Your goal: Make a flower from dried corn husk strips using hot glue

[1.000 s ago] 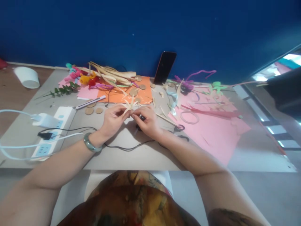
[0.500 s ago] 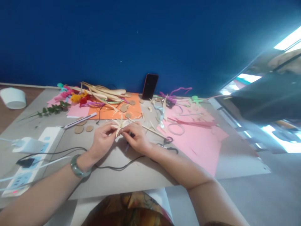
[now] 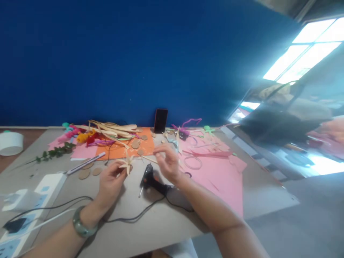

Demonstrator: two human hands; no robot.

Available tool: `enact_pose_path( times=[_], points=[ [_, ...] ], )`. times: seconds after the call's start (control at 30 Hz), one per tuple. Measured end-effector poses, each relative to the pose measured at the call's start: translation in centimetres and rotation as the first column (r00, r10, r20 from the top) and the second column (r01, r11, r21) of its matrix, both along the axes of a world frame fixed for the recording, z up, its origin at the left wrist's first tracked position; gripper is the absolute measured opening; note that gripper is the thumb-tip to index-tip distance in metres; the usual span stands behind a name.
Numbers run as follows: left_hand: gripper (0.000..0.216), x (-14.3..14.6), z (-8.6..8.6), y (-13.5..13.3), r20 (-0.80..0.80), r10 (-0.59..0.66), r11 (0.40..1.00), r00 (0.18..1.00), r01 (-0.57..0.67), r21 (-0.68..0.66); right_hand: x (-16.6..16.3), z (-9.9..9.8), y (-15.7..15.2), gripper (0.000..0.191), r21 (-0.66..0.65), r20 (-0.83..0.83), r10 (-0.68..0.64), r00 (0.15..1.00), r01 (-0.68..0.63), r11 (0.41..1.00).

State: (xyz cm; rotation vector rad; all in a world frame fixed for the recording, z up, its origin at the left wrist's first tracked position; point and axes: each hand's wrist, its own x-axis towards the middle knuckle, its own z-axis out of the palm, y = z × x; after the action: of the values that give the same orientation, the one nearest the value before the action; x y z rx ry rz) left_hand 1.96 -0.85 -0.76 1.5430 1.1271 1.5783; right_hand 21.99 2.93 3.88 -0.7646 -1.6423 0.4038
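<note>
My left hand point(image 3: 112, 182) pinches a pale, star-shaped flower of dried husk strips point(image 3: 127, 164) between thumb and fingertips, its petals spreading upward. To the right, my right hand point(image 3: 170, 164) is raised over the table with its fingers loosely bent and apart, holding nothing. Just below it a black glue gun point(image 3: 147, 176) lies on the table, its cord running left and right across the surface. A thin wooden stick point(image 3: 150, 159) lies partly behind my right hand.
A power strip point(image 3: 49, 188) with plugs sits at left, near a white cup point(image 3: 11, 144). Beyond are a green leafy sprig point(image 3: 55, 152), dried husk strips point(image 3: 113, 128), orange paper point(image 3: 118, 154) and wooden discs point(image 3: 84, 174). A phone point(image 3: 160, 121) leans on the blue wall; pink paper point(image 3: 220, 186) lies right.
My right hand has let go of the husk flower and moved up and right, uncovering the glue gun. My left hand keeps the flower. The camera view has tilted upward.
</note>
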Motion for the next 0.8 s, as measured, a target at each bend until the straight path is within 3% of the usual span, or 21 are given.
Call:
enact_pose_path(
  times=[0.1, 0.2, 0.37, 0.47, 0.63, 0.73, 0.8],
  points=[
    [0.010, 0.1, -0.9, 0.4, -0.048, 0.014, 1.000, 0.999, -0.014, 0.012, 1.7, 2.3, 0.7, 0.015, -0.017, -0.282, -0.042, 0.958, 0.039, 0.999],
    [0.016, 0.5, -1.5, 0.5, -0.111, -0.004, 0.998, 0.994, 0.012, 0.068, 3.1, 4.2, 1.5, 0.016, 0.006, -0.509, 0.037, 0.860, -0.039, 0.999],
    [0.015, 0.8, -1.4, 0.2, -0.234, -0.028, 0.978, 0.972, 0.075, 0.195, 4.5, 6.2, 2.4, 0.026, -0.010, -0.628, 0.028, 0.778, -0.044, 0.999],
    [0.015, 0.9, -1.0, 0.0, -0.269, -0.053, 0.962, 0.962, 0.121, 0.246, 5.1, 6.7, 2.3, 0.036, -0.033, -0.543, -0.081, 0.835, 0.075, 0.997],
    [0.014, 0.8, -1.0, -0.1, -0.294, -0.061, 0.958, 0.954, 0.138, 0.250, 6.3, 7.2, 0.6, 0.034, 0.009, -0.192, -0.284, 0.939, 0.291, 0.957],
    [0.012, 0.7, -1.3, 0.0, -0.294, -0.044, 0.961, 0.955, 0.121, 0.248, 7.5, 7.8, -0.6, 0.023, 0.114, -0.017, -0.410, 0.912, 0.409, 0.905],
    [0.011, 0.7, -1.5, 0.1, -0.292, -0.030, 0.962, 0.956, 0.107, 0.251, 8.7, 8.4, -0.9, 0.016, 0.243, 0.044, -0.510, 0.859, 0.486, 0.839]
  ],
)
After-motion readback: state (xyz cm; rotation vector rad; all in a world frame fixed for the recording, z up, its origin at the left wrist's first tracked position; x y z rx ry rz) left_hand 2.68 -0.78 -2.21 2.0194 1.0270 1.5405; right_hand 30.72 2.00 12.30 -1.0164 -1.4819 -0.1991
